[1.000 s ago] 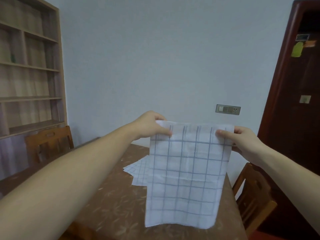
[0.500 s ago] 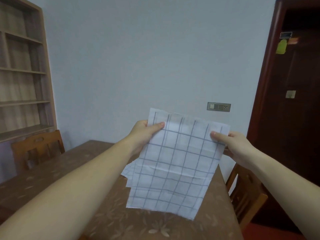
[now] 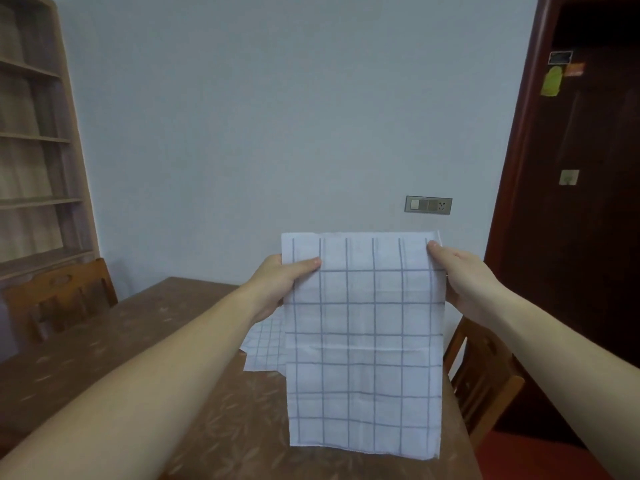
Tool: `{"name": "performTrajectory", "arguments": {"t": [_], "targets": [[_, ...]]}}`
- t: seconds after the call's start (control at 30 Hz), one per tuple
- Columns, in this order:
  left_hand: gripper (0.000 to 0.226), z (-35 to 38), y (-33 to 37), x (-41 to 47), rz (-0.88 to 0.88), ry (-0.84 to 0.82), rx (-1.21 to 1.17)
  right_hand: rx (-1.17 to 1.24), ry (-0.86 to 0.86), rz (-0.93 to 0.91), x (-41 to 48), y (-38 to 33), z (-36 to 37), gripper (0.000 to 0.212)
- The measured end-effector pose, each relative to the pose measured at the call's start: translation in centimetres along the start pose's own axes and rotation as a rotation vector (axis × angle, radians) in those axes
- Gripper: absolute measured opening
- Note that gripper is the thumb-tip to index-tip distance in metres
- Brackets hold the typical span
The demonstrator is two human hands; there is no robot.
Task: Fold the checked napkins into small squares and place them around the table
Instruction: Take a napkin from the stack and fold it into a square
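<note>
A white napkin with a blue check (image 3: 363,341) hangs upright in the air above the brown table (image 3: 138,358). My left hand (image 3: 280,282) pinches its upper left edge, thumb on the front. My right hand (image 3: 460,282) grips the upper right edge the same way. The cloth hangs straight down as a tall rectangle with a faint crease across its middle. Behind it, more checked napkins (image 3: 265,344) lie flat on the table, partly hidden by the held one.
A wooden chair (image 3: 59,299) stands at the table's left side and another chair (image 3: 485,375) at its right edge. A bookshelf (image 3: 31,150) fills the left wall. A dark red door (image 3: 581,202) is at the right. A socket plate (image 3: 428,205) sits on the wall.
The napkin was tilted half a second ago; it now hangs straight and square between both hands. My hands have shifted from its top corners to slightly lower on its side edges.
</note>
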State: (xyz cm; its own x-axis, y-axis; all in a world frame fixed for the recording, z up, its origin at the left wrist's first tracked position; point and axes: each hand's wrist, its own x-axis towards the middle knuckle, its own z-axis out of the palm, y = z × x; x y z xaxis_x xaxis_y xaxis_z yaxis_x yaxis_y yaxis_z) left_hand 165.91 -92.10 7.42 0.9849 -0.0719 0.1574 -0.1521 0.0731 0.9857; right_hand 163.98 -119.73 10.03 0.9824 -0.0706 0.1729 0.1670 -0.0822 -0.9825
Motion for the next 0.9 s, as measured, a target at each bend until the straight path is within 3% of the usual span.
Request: {"name": "performTrajectory", "arguments": {"t": [0.1, 0.17, 0.27, 0.4, 0.57, 0.7, 0.8, 0.9], "targets": [[0.027, -0.1, 0.0, 0.3, -0.016, 0.004, -0.086, 0.058, 0.042, 0.014, 0.0, -0.3, 0.4, 0.029], [0.029, -0.2, 0.0, 0.1, -0.060, -0.084, -0.144, 0.099, 0.104, 0.035, 0.3, -0.6, 0.7, 0.028], [0.027, 0.1, -0.8, -0.4, -0.099, -0.165, -0.053, 0.145, 0.165, 0.061, 0.8, -1.1, 0.7, 0.029], [0.015, 0.7, -1.2, -0.1, -0.033, -0.044, -0.074, 0.060, 0.037, 0.027, 0.7, -0.6, 0.0, 0.032], [0.024, 0.4, -0.9, 0.9, 0.006, 0.061, -0.111, -0.114, -0.162, 0.093, 0.8, 1.8, -0.9, 0.031], [0.022, -0.5, -0.9, 0.8, -0.123, -0.088, -0.154, -0.036, -0.167, 0.099, 1.3, 1.8, -1.2, 0.032], [0.030, -1.1, -2.3, 0.3, -0.234, -0.244, -0.017, 0.033, -0.180, 0.138, 1.5, 1.6, -1.5, 0.032], [0.023, -0.8, -3.5, 0.5, -0.182, -0.194, -0.012, 0.061, -0.171, 0.178, 1.8, 2.2, -1.8, 0.038]]}}
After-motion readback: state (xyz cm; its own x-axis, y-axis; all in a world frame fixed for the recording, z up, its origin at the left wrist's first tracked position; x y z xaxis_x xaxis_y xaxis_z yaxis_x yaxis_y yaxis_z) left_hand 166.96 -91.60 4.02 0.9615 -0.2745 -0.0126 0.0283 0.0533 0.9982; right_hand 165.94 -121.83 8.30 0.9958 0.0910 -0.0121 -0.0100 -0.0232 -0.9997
